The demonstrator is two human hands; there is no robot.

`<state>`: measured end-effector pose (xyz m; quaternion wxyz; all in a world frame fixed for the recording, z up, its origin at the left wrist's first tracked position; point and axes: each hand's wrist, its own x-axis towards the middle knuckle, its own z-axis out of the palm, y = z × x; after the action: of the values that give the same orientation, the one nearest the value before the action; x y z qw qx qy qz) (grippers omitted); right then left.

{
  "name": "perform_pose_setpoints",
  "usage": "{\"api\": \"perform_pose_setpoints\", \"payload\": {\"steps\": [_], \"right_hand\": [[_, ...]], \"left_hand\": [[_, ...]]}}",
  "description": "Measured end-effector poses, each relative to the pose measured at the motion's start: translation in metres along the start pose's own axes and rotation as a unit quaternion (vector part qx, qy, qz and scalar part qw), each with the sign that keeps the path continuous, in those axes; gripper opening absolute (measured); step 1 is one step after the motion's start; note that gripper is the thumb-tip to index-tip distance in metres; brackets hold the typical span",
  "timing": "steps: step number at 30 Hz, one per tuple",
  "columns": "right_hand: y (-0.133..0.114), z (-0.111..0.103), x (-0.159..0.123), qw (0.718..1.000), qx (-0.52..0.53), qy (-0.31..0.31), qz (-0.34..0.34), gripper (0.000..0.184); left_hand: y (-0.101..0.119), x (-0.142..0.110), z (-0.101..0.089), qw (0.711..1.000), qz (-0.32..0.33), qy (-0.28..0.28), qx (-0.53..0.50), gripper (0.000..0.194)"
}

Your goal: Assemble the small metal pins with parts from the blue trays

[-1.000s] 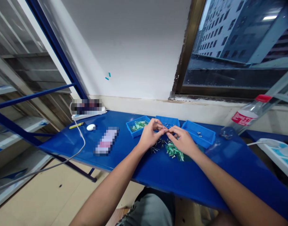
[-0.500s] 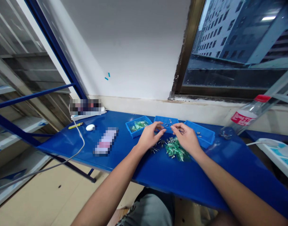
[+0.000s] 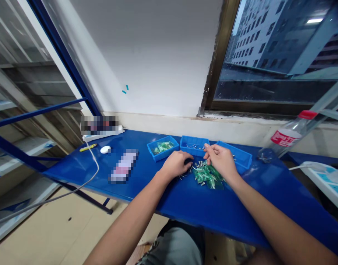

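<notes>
My left hand (image 3: 176,164) is low over the table, its curled fingertips at the left side of a loose pile of small metal screws (image 3: 182,177). What those fingertips pinch, if anything, is hidden. To its right, my right hand (image 3: 221,159) hovers above a heap of green plastic pieces (image 3: 209,176), thumb and fingers drawn together. Anything between them is too small to make out. Beyond the hands are a blue bin of green pieces (image 3: 162,147), a middle blue bin (image 3: 195,142) holding screws, and a right blue bin (image 3: 242,158), partly covered by my right hand.
A plastic bottle (image 3: 286,136) with a red cap stands at the right, near a white power strip (image 3: 320,176). On the left lie a blurred-out phone (image 3: 124,167), a white oval object (image 3: 105,149), a yellow cutter (image 3: 87,147) and a cable (image 3: 95,173).
My left hand has come down from above the middle bin to the screw pile. My right hand has stayed near its place, its fingers turned slightly, and the hands are farther apart.
</notes>
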<state>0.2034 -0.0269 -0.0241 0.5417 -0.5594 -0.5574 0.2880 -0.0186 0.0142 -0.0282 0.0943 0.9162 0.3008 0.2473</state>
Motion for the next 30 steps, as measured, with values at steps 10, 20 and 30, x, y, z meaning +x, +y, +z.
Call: {"api": "perform_pose_setpoints", "payload": {"steps": [10,20,30], "right_hand": [[-0.007,0.001,-0.006,0.999,-0.024,-0.017,-0.032,0.052],[-0.005,0.002,-0.008,0.998,-0.044,-0.023,-0.032,0.054],[-0.006,0.004,-0.009,0.998,-0.042,-0.029,-0.044,0.055]], "left_hand": [[0.001,0.001,-0.003,1.000,-0.001,0.000,0.027,0.016],[0.007,0.003,-0.006,1.000,-0.021,-0.006,0.016,0.012],[0.013,0.001,-0.008,0.997,-0.026,-0.015,0.068,0.011]]}}
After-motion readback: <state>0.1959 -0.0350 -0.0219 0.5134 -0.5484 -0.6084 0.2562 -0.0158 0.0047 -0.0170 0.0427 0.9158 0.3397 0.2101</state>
